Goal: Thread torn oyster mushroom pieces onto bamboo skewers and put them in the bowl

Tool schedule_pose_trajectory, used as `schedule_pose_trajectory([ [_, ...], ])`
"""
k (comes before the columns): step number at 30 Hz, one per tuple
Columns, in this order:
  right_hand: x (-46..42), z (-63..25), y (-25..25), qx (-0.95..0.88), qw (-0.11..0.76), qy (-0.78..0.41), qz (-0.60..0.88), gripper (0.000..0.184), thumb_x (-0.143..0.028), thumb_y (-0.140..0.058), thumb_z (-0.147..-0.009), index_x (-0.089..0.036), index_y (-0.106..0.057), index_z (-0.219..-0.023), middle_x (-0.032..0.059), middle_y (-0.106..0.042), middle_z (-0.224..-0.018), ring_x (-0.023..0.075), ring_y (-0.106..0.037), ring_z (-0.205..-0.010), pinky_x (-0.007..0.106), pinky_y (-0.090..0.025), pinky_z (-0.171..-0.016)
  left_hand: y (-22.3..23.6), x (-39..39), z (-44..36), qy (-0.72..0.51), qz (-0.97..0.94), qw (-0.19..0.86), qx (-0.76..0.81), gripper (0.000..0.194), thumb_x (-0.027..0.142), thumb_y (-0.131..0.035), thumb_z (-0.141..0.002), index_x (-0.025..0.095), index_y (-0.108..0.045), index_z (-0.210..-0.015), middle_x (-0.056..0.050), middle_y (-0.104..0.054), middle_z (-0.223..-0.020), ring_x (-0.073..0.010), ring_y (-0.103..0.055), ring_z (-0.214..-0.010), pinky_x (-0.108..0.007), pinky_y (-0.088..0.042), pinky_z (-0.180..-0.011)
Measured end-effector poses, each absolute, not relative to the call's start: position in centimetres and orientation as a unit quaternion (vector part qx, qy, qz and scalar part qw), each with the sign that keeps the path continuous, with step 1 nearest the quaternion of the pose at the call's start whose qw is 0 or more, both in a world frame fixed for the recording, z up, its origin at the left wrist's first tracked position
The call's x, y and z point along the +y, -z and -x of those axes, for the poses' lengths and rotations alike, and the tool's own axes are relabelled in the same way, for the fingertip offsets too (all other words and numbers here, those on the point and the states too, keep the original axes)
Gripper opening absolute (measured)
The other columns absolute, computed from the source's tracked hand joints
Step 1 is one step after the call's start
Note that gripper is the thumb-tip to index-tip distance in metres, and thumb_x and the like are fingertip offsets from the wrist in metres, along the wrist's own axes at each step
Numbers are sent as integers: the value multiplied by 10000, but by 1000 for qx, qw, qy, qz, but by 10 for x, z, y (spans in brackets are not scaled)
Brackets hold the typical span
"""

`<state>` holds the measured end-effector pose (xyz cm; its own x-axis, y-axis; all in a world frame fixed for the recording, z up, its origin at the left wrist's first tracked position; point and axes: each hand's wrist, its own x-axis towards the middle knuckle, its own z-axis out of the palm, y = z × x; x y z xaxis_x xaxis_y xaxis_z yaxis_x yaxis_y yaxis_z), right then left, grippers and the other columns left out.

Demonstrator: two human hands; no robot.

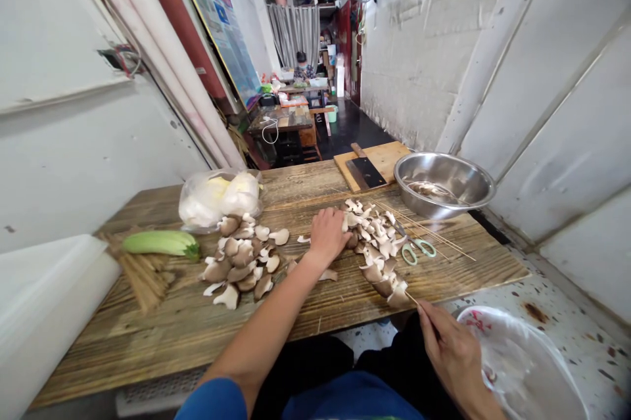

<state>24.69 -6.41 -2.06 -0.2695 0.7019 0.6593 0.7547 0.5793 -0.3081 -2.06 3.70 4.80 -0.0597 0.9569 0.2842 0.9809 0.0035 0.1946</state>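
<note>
My right hand pinches the bare end of a thin wooden skewer at the table's front edge. Torn oyster mushroom pieces are threaded along that skewer, which slants up toward a pile of oyster mushrooms. At the left side of this pile, my left hand is curled with thumb and fingers closed on a mushroom piece, mostly hidden under the fingers. Scissors with pale green handles lie just right of the pile. A second heap of oyster mushrooms rests left of my left forearm.
Loose skewers lie near a steel basin. A cleaver rests on a cutting board. Leftward are a bagged white vegetable, a green gourd, a skewer bundle and a plastic roll. A lined bin stands at lower right.
</note>
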Motion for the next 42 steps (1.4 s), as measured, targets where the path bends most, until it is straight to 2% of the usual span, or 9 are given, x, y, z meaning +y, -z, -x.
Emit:
schedule_pose_trajectory([
  [5, -65, -249, 22, -793, 392, 19, 465, 213, -240, -467, -903, -177, -663, -958, 52, -727, -875, 173, -695, -730, 257, -551, -634, -33, 35, 17, 190, 671, 35, -716, 210, 324, -598, -773, 150, -572, -886, -102, -579, -907, -247, -506, -939, -375, -361, -837],
  [10, -65, -249, 23, -791, 390, 18, 470, 225, -246, -454, -913, -169, -660, -961, 56, -725, -880, 174, -694, -739, 260, -550, -636, -28, 38, 24, 246, 656, 0, -714, 132, 279, -581, -771, 154, -602, -806, -74, -624, -818, -211, -545, -833, -325, -390, -763],
  [20, -64, -250, 29, -793, 395, 30, 464, 210, -235, -470, -907, -158, -655, -969, 66, -724, -880, 177, -696, -743, 251, -547, -642, -26, 24, 41, 365, 591, -79, -715, 144, 225, -529, -756, 183, -643, -834, -21, -660, -752, -139, -576, -667, -255, -419, -647],
  [23, -64, -251, 29, -791, 395, 33, 465, 218, -241, -464, -909, -162, -662, -955, 62, -726, -867, 175, -696, -726, 252, -544, -642, -24, 20, 55, 439, 524, -149, -715, 177, 269, -568, -727, 168, -643, -851, -30, -670, -753, -141, -600, -675, -264, -456, -666],
  [25, -64, -250, 28, -790, 397, 32, 466, 225, -243, -459, -911, -162, -665, -952, 59, -726, -860, 172, -695, -722, 249, -542, -643, -23, 17, 64, 491, 459, -241, -700, 202, 276, -595, -702, 150, -632, -856, -35, -669, -722, -146, -616, -665, -277, -477, -662],
  [29, -63, -247, 28, -793, 399, 21, 460, 229, -239, -453, -917, -148, -660, -951, 56, -722, -841, 159, -689, -705, 240, -532, -636, -26, 7, 72, 562, 302, -474, -608, 162, 174, -650, -657, 135, -584, -800, -23, -653, -643, -126, -629, -622, -235, -489, -601],
  [32, -62, -244, 29, -793, 407, 20, 452, 223, -242, -466, -911, -144, -661, -952, 53, -724, -849, 159, -689, -718, 242, -531, -654, -32, -3, 70, 562, 254, -582, -530, 151, 120, -681, -648, 131, -553, -726, -56, -676, -713, -119, -641, -666, -194, -490, -589],
  [36, -62, -240, 28, -795, 410, 20, 446, 212, -230, -475, -905, -143, -661, -958, 55, -725, -866, 162, -689, -751, 249, -531, -703, -37, -12, 60, 581, 197, -623, -485, 145, 103, -687, -664, 116, -568, -745, -93, -680, -814, -123, -637, -691, -188, -499, -577],
  [42, -64, -231, 23, -804, 415, 20, 426, 208, -209, -466, -909, -132, -653, -954, 68, -725, -855, 159, -687, -741, 239, -530, -695, -30, -12, 55, 646, 103, -633, -414, 122, 24, -619, -684, 120, -544, -688, 10, -559, -588, -49, -524, -518, -129, -413, -455],
])
